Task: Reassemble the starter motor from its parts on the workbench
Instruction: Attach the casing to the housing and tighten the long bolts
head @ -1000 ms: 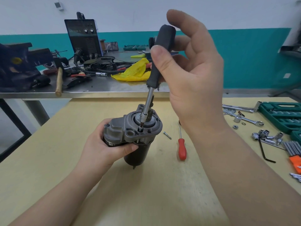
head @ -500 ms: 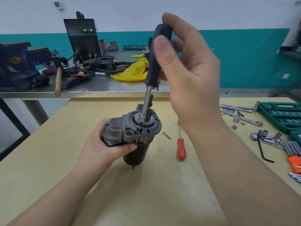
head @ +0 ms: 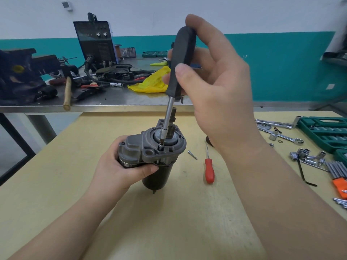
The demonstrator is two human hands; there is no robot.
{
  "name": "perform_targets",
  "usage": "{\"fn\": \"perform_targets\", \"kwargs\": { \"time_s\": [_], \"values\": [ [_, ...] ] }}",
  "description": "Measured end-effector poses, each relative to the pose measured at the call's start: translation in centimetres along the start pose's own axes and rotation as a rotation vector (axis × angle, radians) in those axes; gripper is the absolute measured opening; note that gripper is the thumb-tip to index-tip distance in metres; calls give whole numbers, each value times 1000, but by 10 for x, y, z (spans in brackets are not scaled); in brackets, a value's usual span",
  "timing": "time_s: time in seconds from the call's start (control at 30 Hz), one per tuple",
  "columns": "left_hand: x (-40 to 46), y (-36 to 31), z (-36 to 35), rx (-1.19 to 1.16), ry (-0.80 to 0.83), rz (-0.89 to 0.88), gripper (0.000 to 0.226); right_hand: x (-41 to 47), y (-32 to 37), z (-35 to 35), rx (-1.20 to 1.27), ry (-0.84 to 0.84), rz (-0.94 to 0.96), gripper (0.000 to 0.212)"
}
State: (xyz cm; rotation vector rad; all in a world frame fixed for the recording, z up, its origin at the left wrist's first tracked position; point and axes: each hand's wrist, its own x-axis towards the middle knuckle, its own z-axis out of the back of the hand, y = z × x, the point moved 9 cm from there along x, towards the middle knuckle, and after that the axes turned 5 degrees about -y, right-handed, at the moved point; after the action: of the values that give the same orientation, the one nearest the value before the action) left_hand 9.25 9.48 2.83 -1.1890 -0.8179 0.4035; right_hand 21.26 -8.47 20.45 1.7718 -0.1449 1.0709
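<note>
From the head camera, the starter motor [head: 155, 154] stands upright on the pale wooden surface [head: 187, 212], its black cylindrical body below and its grey cast-metal end housing on top, with the stubby shaft rising from the middle. The left hand [head: 120, 166] wraps its fingers and thumb round the housing's side lobe, clamped on the motor to steady it. The right hand [head: 212, 87] pinches the matte black handle of the bit driver [head: 176, 87] between thumb and fingers, above the motor. The driver's bright steel shank slopes down to a bolt [head: 161, 146] seated in the housing flange; whether the bit sits fully in the bolt head is hard to tell.

To do this step well, I judge that the shank should be brought closer to the bolt's own line, with steady downward pressure while the fingers twirl the handle, and the left hand resisting the twist.

Just right of the motor lie a loose bolt [head: 192, 154] and a red-handled screwdriver [head: 209, 170]; farther right are shiny chrome sockets [head: 304, 154].
</note>
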Motion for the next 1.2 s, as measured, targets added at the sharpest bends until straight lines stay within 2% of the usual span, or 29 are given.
{"fn": "perform_targets", "kwargs": {
  "time_s": [0.17, 0.33, 0.47, 0.67, 0.8, 0.87, 0.93, 1.03, 1.13, 1.2],
  "values": [
    [0, 0, 0, -5, 0, 3, 70, 2, 5, 0, -119, -28, 66, 57],
    [0, 1, 0, -8, 7, 10, 70, 0, 2, -2, 42, 7, 29, 45],
    [0, 1, 0, -6, 2, 6, 70, -1, 10, 0, -90, -28, 108, 50],
    [1, 2, 1, -13, -1, 2, 71, -1, 3, 2, 26, -22, 28, 43],
    [1, 4, 1, -15, -3, 4, 72, -1, 9, 2, -90, -71, 84, 45],
    [1, 4, 1, -16, -5, 1, 71, -1, 7, 2, -64, -76, 79, 43],
    [1, 4, 1, -16, -6, -1, 71, -1, 2, -3, -24, -26, 38, 53],
    [2, 4, 1, -21, -2, 0, 71, -3, -5, -13, -21, 117, -31, 79],
    [2, 4, 1, -25, 2, 2, 70, -6, -8, -20, -82, 224, -18, 87],
    [1, 4, 1, -24, -1, 0, 70, -5, -13, -16, -67, 198, -47, 87]
  ]
}}
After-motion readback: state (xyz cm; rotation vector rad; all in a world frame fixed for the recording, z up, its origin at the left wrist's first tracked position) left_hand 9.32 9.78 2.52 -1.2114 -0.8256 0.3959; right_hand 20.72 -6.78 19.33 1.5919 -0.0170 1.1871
